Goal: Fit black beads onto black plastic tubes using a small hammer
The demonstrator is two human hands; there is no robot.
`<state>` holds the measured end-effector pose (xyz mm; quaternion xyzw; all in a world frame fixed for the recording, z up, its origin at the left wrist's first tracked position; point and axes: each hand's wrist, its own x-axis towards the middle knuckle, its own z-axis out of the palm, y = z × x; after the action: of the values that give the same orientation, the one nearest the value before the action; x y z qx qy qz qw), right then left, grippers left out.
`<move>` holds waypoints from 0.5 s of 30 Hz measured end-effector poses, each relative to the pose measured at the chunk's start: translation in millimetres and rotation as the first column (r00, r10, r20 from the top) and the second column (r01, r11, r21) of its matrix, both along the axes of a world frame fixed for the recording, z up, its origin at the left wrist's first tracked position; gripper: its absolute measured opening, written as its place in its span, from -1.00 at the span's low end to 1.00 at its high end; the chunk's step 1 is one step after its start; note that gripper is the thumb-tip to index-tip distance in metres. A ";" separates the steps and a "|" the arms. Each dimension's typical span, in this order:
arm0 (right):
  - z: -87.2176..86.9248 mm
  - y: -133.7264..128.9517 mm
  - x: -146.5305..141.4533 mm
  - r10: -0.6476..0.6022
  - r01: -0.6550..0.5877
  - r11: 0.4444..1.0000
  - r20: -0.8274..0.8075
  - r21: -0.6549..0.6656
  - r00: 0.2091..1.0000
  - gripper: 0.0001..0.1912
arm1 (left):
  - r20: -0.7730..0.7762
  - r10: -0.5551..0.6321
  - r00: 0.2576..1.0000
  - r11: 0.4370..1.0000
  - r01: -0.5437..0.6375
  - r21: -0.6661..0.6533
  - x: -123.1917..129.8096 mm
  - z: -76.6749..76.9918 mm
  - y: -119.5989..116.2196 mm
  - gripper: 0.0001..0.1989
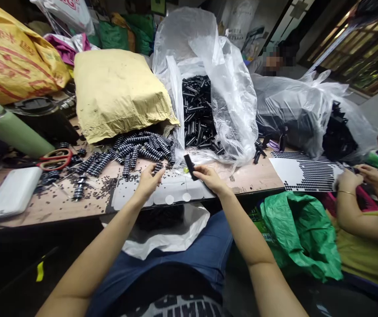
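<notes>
A flat black piece [189, 166] is just in front of the clear bag [237, 105], pinched by the right hand [209, 178]; the left hand [146, 184], in front of the bag's left side, pinches a dark ridged piece [157, 167]; striped rolls [142, 149] and a yellow sack [119, 92] sit left of the bag on the desk [250, 175]

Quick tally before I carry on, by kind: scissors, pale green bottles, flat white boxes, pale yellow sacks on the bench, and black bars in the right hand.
Red-handled scissors: 1
Pale green bottle: 1
Flat white box: 1
Pale yellow sack: 1
Black bar in the right hand: 1
Total: 5
</notes>
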<state>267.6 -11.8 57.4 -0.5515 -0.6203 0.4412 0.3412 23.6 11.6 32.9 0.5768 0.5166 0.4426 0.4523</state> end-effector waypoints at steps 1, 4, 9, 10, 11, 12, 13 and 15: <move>2.7 -3.9 -10.2 0.067 -0.078 0.995 -0.161 -0.062 0.985 -0.69 | 0.122 -0.027 0.992 0.997 0.035 -0.065 6.8 6.0 -7.9 -0.61; 11.9 -11.1 -30.2 0.175 -0.230 0.962 -0.318 -0.145 0.932 -0.65 | 0.250 0.013 0.968 0.995 0.013 -0.100 13.2 21.1 -23.8 -0.64; 33.8 -5.1 -28.4 0.426 -0.424 0.902 0.003 -0.083 0.905 -0.78 | -0.090 -0.063 0.994 0.989 0.074 0.131 -12.1 32.1 -28.5 -0.71; 37.6 -3.2 -28.5 0.504 -0.497 0.863 0.088 -0.084 0.859 -0.81 | -0.138 -0.202 0.970 0.972 0.215 0.092 -15.3 31.4 -28.6 -0.73; 40.5 -2.1 -30.1 0.542 -0.538 0.840 0.167 -0.072 0.824 -0.82 | -0.144 -0.338 0.930 0.939 0.345 0.020 -16.6 29.6 -29.0 -0.73; 42.2 -2.0 -33.6 0.517 -0.526 0.850 0.243 -0.027 0.821 -0.81 | -0.110 -0.427 0.898 0.904 0.422 -0.060 -15.9 26.7 -29.6 -0.73; 42.6 -3.2 -38.6 0.427 -0.466 0.883 0.317 0.055 0.847 -0.78 | -0.049 -0.444 0.895 0.891 0.435 -0.128 -13.5 23.1 -30.4 -0.72; 39.4 -9.1 -51.6 0.149 -0.283 0.920 0.426 0.270 0.892 -0.50 | 0.092 -0.304 0.948 0.921 0.317 -0.226 -6.3 15.2 -32.4 -0.70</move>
<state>216.0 -20.9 96.8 -0.4920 -0.7988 0.2473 0.2424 17.3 -20.8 48.1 0.5804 0.4553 0.3159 0.5967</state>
